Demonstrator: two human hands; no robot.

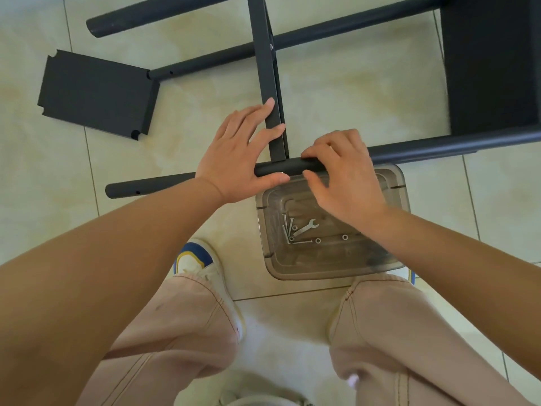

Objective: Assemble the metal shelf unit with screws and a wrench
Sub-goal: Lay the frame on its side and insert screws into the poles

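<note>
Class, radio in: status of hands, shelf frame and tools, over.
Left hand braces the upright panel; right hand grips the near pole. Wrench and screws untouched in clear tray. Nothing blocking.

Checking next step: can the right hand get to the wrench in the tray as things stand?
Probably yes. The wrench lies uncovered in the open clear tray, just below the right hand. That hand is curled round the black tube, so it must let go first.
</note>
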